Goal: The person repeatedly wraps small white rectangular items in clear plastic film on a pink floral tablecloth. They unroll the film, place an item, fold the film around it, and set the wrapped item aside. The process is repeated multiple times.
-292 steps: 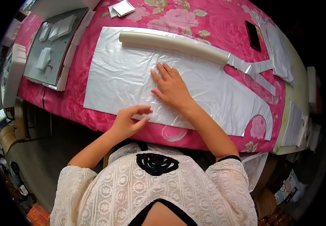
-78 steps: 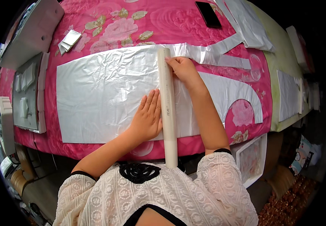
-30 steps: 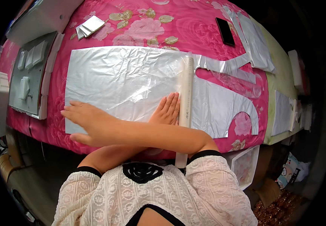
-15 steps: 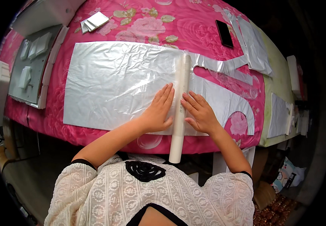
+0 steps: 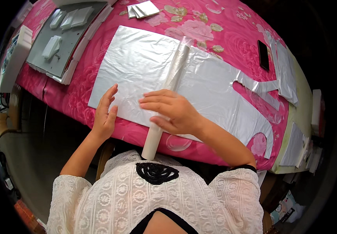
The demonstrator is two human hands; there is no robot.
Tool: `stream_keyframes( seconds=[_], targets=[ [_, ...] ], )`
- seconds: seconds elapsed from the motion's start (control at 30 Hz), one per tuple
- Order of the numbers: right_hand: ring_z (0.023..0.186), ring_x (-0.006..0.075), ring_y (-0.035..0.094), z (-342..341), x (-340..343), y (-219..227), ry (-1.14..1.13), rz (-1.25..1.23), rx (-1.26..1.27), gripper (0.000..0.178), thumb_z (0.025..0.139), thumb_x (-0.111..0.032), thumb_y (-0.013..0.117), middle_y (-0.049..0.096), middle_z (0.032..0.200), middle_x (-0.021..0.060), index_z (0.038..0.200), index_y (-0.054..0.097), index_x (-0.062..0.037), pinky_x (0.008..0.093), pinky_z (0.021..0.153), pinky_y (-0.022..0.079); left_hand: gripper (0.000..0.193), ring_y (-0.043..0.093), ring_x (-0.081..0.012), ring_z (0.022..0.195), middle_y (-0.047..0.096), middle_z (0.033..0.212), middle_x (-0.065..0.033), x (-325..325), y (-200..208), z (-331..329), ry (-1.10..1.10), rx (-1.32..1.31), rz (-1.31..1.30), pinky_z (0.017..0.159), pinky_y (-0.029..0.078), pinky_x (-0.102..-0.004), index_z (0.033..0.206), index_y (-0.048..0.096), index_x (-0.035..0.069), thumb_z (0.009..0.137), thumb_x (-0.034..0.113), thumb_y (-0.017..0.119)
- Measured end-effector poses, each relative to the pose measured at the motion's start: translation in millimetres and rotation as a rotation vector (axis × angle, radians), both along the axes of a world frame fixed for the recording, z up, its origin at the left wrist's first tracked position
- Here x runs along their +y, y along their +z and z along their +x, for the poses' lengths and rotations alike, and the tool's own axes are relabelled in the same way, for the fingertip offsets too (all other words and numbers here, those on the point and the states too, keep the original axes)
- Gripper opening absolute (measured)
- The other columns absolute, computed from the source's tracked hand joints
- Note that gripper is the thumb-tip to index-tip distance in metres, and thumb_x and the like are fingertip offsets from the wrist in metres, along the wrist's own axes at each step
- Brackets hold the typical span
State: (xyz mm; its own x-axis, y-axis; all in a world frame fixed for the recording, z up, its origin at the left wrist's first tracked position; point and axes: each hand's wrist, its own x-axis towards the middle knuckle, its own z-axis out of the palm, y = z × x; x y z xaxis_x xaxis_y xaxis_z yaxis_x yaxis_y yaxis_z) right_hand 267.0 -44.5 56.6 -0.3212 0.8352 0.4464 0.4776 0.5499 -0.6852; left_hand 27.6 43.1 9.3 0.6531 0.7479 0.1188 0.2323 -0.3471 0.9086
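A shiny white plastic sheet [image 5: 211, 78] lies spread on the table, its right end cut into curved, strap-like strips. Across it lies a long pale tube [image 5: 151, 142], slanting from far to near, its near end sticking out past the table edge. My right hand [image 5: 176, 111] is over the tube, fingers stretched to the left, holding nothing; whether its palm touches the tube is hidden. To the left, my left hand [image 5: 106, 117] hovers by the sheet's near left edge, fingers out and thumb apart, with nothing in it.
A pink flowered cloth [image 5: 192, 29] covers the table. A grey board [image 5: 65, 39] with small white packets stands at the left. Folded silvery packets [image 5: 143, 9] lie at the back. A black phone [image 5: 262, 55] and more plastic pieces [image 5: 287, 74] are at the right.
The tube has moved left along the sheet, leaving more flat plastic to its right. My left hand has come away from the tube; my right hand has moved over it. The view has turned.
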Motion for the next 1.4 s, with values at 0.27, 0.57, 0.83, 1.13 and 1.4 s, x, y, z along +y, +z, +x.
stream_keyframes(
  seconds=[0.27,0.57,0.83,1.13,1.4],
  targets=[
    [0.138,0.0270,0.021,31.2,39.1,-49.8,-0.104,-0.085,-0.661,0.060,0.086,-0.038,0.053,0.030,0.147,0.0060,0.139,0.037,-0.0148,0.0422,0.112,0.017,0.053,0.039,-0.0318,0.127,0.036,0.141,-0.0188,-26.4,2.1,-57.0,0.058,0.015,-0.083,0.102,0.033,-0.0379,0.136,0.034,-0.001,0.092,0.024,0.048],
    [0.135,0.0297,0.027,-83.6,170.8,-60.2,-0.118,0.043,-0.607,0.051,0.087,-0.032,0.050,0.040,0.139,0.0113,0.131,0.046,-0.0065,0.0455,0.112,0.015,0.079,0.041,-0.0379,0.115,0.038,0.125,-0.0250,-36.2,9.0,-57.5,0.253,0.501,0.199,0.099,0.035,-0.0405,0.135,0.027,-0.005,0.075,0.022,0.070],
    [0.137,0.0394,0.013,-128.2,174.3,-78.5,-0.810,-0.149,0.347,0.072,0.079,-0.011,0.051,0.024,0.140,0.0323,0.140,0.015,0.0055,0.0478,0.112,0.005,0.073,0.059,-0.0213,0.091,0.058,0.103,-0.0123,-19.7,2.7,-80.6,0.329,0.224,-0.417,0.081,0.048,-0.0320,0.128,0.041,-0.004,0.068,0.014,0.078],
    [0.081,0.0153,0.057,-62.4,130.5,-21.5,-0.320,-0.615,1.466,0.057,0.077,-0.012,0.067,0.052,0.091,0.0087,0.121,0.033,-0.0017,0.0314,0.073,0.053,0.068,0.063,-0.0166,0.071,0.062,0.094,-0.0137,-20.3,25.8,-39.6,-0.111,-0.446,-1.469,0.062,0.053,-0.0268,0.118,0.048,-0.004,0.067,0.029,0.077],
    [0.075,0.0149,0.056,-38.5,89.2,-17.4,-0.288,-0.469,1.639,0.053,0.078,-0.012,0.064,0.050,0.088,0.0078,0.120,0.033,-0.0019,0.0313,0.068,0.054,0.064,0.057,-0.0142,0.063,0.055,0.079,-0.0068,-30.2,16.9,-14.4,-0.452,-0.419,-1.641,0.056,0.049,-0.0270,0.110,0.049,-0.001,0.065,0.032,0.080]
  ],
)
